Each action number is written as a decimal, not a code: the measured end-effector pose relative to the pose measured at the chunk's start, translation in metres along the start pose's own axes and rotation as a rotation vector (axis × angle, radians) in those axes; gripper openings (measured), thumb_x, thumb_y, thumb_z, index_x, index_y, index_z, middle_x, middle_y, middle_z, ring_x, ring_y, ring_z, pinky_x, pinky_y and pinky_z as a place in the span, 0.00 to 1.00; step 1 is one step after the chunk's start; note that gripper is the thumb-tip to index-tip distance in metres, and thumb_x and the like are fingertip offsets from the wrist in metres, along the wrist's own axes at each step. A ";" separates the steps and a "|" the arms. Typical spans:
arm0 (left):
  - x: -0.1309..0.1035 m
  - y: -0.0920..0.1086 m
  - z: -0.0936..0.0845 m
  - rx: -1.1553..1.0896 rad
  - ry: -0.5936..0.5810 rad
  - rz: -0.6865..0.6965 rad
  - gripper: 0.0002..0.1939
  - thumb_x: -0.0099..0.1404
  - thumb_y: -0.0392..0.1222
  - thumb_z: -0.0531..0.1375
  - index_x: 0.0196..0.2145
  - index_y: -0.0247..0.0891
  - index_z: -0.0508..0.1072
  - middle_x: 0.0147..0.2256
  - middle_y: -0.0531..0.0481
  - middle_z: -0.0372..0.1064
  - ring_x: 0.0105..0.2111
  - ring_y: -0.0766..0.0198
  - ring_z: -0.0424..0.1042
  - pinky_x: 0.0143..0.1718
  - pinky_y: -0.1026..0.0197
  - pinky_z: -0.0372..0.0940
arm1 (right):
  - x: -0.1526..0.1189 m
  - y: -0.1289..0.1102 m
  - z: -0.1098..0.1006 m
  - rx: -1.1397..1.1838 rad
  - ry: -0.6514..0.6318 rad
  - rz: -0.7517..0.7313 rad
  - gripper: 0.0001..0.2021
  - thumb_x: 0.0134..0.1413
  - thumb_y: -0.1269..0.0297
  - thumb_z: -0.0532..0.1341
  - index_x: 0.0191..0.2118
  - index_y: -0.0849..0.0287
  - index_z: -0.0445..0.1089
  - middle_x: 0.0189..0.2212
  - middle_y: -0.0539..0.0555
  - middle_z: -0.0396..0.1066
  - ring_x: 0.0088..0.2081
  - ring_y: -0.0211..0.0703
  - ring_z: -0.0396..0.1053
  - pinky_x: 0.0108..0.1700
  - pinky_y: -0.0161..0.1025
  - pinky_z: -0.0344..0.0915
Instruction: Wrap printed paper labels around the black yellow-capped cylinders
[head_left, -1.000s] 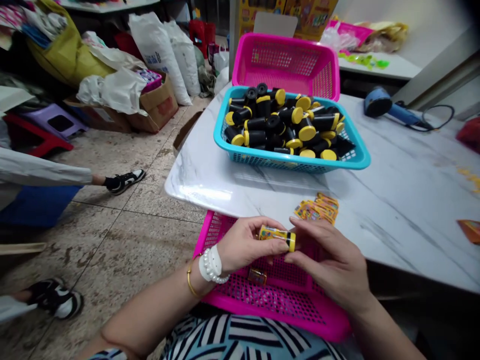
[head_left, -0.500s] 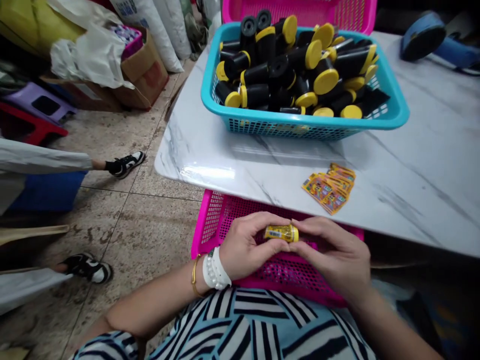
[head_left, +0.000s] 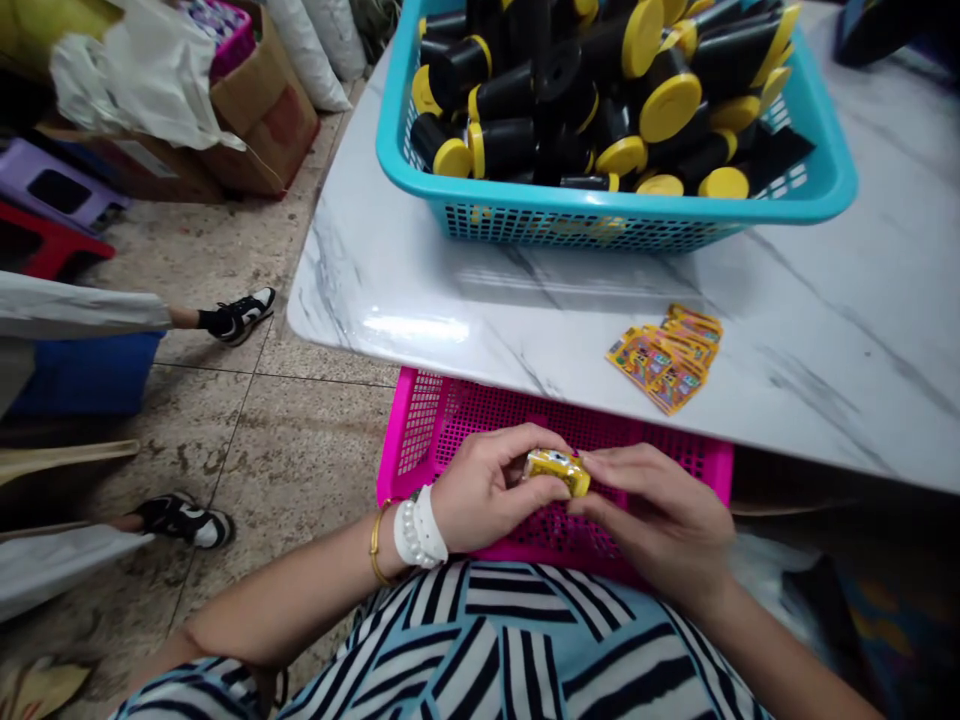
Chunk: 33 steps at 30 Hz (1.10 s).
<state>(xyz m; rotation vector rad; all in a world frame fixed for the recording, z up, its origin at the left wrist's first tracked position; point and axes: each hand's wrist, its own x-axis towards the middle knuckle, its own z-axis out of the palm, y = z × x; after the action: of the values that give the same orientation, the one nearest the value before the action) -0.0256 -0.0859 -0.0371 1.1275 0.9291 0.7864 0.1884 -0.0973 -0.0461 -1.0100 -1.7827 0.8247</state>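
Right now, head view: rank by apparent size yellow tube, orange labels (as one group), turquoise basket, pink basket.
Largest to smallest, visible parts only:
1. turquoise basket, cut off at top
2. pink basket, partly hidden
3. orange labels
4. yellow tube, partly covered

turquoise basket [head_left: 615, 207]: cut off above | yellow tube [head_left: 556, 469]: partly hidden

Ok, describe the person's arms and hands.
The left hand is ungloved; its wrist wears a white band, white beads and a gold-coloured bangle. The right hand is ungloved too, no wristwear showing. The left sleeve is blue with dark and white stripes.
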 end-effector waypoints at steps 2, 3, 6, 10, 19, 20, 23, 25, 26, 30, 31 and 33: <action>0.000 0.004 0.000 0.158 0.052 0.095 0.11 0.65 0.44 0.66 0.43 0.37 0.78 0.42 0.43 0.79 0.43 0.57 0.76 0.47 0.56 0.69 | -0.002 -0.002 0.009 0.132 0.069 0.181 0.20 0.48 0.73 0.75 0.47 0.49 0.81 0.38 0.53 0.80 0.37 0.42 0.80 0.39 0.36 0.81; 0.000 0.005 0.000 0.192 0.059 0.103 0.11 0.65 0.45 0.66 0.43 0.37 0.78 0.43 0.43 0.79 0.44 0.57 0.76 0.48 0.56 0.69 | -0.003 -0.003 0.012 0.196 0.093 0.275 0.18 0.49 0.71 0.75 0.46 0.49 0.81 0.37 0.53 0.80 0.36 0.41 0.80 0.37 0.35 0.81; 0.001 0.000 -0.001 0.062 -0.014 -0.050 0.13 0.65 0.48 0.65 0.42 0.37 0.76 0.32 0.48 0.77 0.31 0.63 0.75 0.33 0.62 0.69 | -0.001 -0.005 0.013 0.356 0.037 0.485 0.21 0.50 0.65 0.75 0.52 0.49 0.80 0.34 0.51 0.77 0.30 0.38 0.79 0.34 0.33 0.80; 0.003 -0.011 -0.001 -0.200 -0.095 -0.314 0.21 0.67 0.60 0.62 0.39 0.36 0.70 0.21 0.56 0.68 0.16 0.72 0.64 0.18 0.69 0.57 | 0.003 0.000 0.003 0.452 -0.170 0.549 0.19 0.52 0.62 0.74 0.51 0.48 0.80 0.39 0.52 0.74 0.30 0.36 0.78 0.32 0.32 0.79; -0.001 -0.013 0.000 -0.468 -0.154 -0.440 0.28 0.57 0.64 0.69 0.33 0.35 0.70 0.21 0.54 0.72 0.13 0.73 0.65 0.14 0.72 0.59 | 0.002 0.001 0.004 0.412 -0.141 0.440 0.07 0.56 0.64 0.71 0.42 0.50 0.82 0.39 0.54 0.75 0.31 0.38 0.78 0.31 0.35 0.79; -0.001 -0.013 0.001 -0.485 -0.156 -0.453 0.28 0.57 0.66 0.69 0.32 0.35 0.69 0.20 0.54 0.71 0.12 0.73 0.65 0.12 0.72 0.57 | 0.002 0.000 0.004 0.370 -0.158 0.391 0.08 0.56 0.65 0.71 0.43 0.50 0.83 0.38 0.55 0.76 0.33 0.40 0.78 0.33 0.35 0.79; 0.000 -0.014 0.005 -0.571 -0.174 -0.482 0.30 0.55 0.67 0.69 0.33 0.36 0.69 0.19 0.54 0.72 0.11 0.71 0.66 0.11 0.72 0.58 | 0.002 -0.003 0.002 0.356 -0.121 0.299 0.09 0.56 0.70 0.71 0.41 0.48 0.83 0.34 0.53 0.76 0.32 0.39 0.77 0.30 0.33 0.78; 0.000 -0.014 0.008 -0.591 -0.158 -0.490 0.30 0.55 0.67 0.69 0.33 0.36 0.68 0.18 0.54 0.72 0.10 0.70 0.66 0.10 0.71 0.58 | 0.002 -0.004 0.001 0.315 -0.080 0.251 0.11 0.56 0.71 0.70 0.42 0.47 0.82 0.34 0.52 0.76 0.32 0.39 0.78 0.30 0.34 0.78; 0.000 -0.014 0.009 -0.580 -0.133 -0.493 0.30 0.55 0.67 0.69 0.32 0.36 0.68 0.18 0.55 0.71 0.10 0.70 0.65 0.10 0.72 0.56 | 0.002 -0.005 0.001 0.255 -0.082 0.210 0.12 0.55 0.72 0.70 0.43 0.47 0.82 0.35 0.52 0.77 0.33 0.40 0.78 0.32 0.35 0.79; 0.001 -0.017 0.013 -0.493 -0.060 -0.548 0.31 0.57 0.71 0.64 0.27 0.35 0.68 0.14 0.55 0.68 0.08 0.71 0.61 0.08 0.72 0.52 | 0.004 -0.007 0.002 -0.032 -0.149 -0.024 0.15 0.55 0.76 0.68 0.45 0.50 0.82 0.35 0.52 0.79 0.34 0.40 0.78 0.36 0.35 0.78; 0.001 -0.019 0.013 -0.474 -0.050 -0.568 0.32 0.57 0.72 0.64 0.27 0.35 0.68 0.14 0.55 0.68 0.08 0.72 0.61 0.08 0.72 0.51 | 0.003 -0.008 0.003 -0.069 -0.156 -0.070 0.15 0.56 0.77 0.67 0.45 0.51 0.81 0.34 0.52 0.79 0.33 0.39 0.78 0.36 0.34 0.77; 0.003 -0.023 0.013 -0.446 -0.025 -0.602 0.33 0.56 0.74 0.63 0.27 0.35 0.68 0.13 0.55 0.67 0.08 0.71 0.60 0.08 0.72 0.50 | 0.003 -0.010 0.005 -0.131 -0.154 -0.132 0.14 0.56 0.77 0.66 0.44 0.53 0.81 0.33 0.52 0.80 0.31 0.38 0.78 0.34 0.33 0.77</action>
<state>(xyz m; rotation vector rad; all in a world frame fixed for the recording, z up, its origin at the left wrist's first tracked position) -0.0111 -0.0944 -0.0575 0.4268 0.9439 0.4446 0.1802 -0.0993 -0.0383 -0.9208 -2.0342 0.7276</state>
